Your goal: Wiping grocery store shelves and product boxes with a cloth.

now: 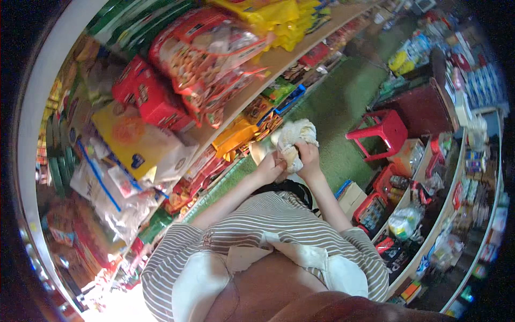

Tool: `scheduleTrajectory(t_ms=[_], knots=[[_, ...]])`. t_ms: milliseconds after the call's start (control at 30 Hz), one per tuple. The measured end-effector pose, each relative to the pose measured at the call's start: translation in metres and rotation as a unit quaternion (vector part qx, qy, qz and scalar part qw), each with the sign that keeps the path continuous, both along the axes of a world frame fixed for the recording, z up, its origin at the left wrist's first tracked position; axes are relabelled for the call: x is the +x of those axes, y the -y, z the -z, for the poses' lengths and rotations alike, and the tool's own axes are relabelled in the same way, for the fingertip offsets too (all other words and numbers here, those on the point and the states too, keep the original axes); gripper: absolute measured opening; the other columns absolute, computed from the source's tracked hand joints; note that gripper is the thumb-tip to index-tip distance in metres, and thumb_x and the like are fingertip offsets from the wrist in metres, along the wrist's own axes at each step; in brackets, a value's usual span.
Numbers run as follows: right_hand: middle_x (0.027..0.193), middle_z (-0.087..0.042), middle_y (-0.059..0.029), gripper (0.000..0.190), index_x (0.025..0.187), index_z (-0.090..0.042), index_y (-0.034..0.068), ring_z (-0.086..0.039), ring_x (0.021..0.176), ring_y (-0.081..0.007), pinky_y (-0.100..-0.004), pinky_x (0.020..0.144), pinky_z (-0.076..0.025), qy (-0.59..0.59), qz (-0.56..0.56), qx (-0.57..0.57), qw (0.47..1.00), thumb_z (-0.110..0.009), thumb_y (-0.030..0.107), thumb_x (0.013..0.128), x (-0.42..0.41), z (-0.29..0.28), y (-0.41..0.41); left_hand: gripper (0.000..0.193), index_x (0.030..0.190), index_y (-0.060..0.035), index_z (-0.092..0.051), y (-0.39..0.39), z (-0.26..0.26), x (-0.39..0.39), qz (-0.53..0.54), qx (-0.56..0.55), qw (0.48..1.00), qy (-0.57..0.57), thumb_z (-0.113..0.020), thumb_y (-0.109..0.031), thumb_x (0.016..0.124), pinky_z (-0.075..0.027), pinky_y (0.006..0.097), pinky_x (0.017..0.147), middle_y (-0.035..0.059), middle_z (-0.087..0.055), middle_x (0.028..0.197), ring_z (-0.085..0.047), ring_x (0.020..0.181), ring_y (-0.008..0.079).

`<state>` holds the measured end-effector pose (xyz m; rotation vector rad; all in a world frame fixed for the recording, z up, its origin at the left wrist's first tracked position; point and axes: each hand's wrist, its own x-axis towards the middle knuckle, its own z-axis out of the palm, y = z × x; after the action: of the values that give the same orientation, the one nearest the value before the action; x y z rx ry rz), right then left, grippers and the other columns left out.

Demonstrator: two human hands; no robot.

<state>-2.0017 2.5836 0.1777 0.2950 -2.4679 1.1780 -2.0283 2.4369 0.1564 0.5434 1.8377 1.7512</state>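
Note:
A crumpled, whitish cloth (pixel 299 135) is gripped by both hands in front of the waist. My left hand (pixel 270 168) has its fingers closed at the lower left side of the bundle. On the other side my right hand (pixel 307 157) holds the same bundle, its fingers bent around the edge. The two hands are close together. What the cloth is exactly cannot be told. Beneath the hands lies a green floor (pixel 342 108).
Shelves with packaged goods, a red box (pixel 149 94) and a yellow and white bag (pixel 134 139) stand at the left. To the right are a red plastic stool (pixel 380 133), red baskets (pixel 370 209) and more loaded shelves (pixel 442 213).

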Motion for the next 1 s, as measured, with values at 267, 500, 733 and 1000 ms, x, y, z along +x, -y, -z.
scheduleTrajectory(t_ms=[267,500,733,1000], knots=[[0.112,-0.049,-0.0188,0.046,0.119,-0.041,0.007,-0.049,0.103,-0.0332,-0.0372,0.086,-0.040,0.261,0.112,-0.063,0.957,-0.055,0.021,0.078,0.003,-0.007,-0.074,0.056,0.118,0.0006,-0.043,-0.065,0.058,-0.040,-0.176,0.085,0.952,0.236,-0.029,-0.046,0.089,-0.039,0.0296,0.086,0.0112,-0.052,0.110,-0.052,0.097,0.0186],[0.125,-0.037,-0.0226,0.065,0.125,-0.030,-0.004,-0.037,0.117,-0.0290,-0.0349,0.095,-0.031,0.181,0.055,-0.232,0.954,-0.062,0.021,0.074,-0.015,0.042,-0.153,0.050,0.118,-0.0002,-0.041,-0.190,0.004,-0.054,-0.123,0.144,0.931,0.312,-0.035,-0.040,0.089,-0.037,0.0294,0.088,0.0106,-0.050,0.113,-0.050,0.100,0.0178],[0.098,-0.058,-0.0170,0.045,0.113,-0.043,-0.007,-0.054,0.093,-0.0195,-0.0307,0.082,-0.041,0.096,0.223,-0.285,0.927,-0.058,0.009,0.074,-0.029,0.058,-0.251,0.045,0.100,0.0028,-0.053,-0.286,-0.033,-0.081,0.091,-0.252,0.954,-0.134,-0.046,-0.038,0.084,-0.045,0.0361,0.067,0.0222,-0.059,0.082,-0.059,0.079,0.0310],[0.110,-0.052,-0.0165,0.046,0.114,-0.042,-0.007,-0.047,0.103,-0.0214,-0.0315,0.090,-0.034,0.042,0.307,-0.395,0.865,-0.060,0.016,0.078,-0.067,0.113,-0.366,0.033,0.106,0.0001,-0.054,-0.392,-0.149,-0.150,0.230,0.004,0.951,-0.207,-0.049,-0.022,0.082,-0.041,0.0360,0.082,0.0164,-0.059,0.097,-0.056,0.093,0.0277]])
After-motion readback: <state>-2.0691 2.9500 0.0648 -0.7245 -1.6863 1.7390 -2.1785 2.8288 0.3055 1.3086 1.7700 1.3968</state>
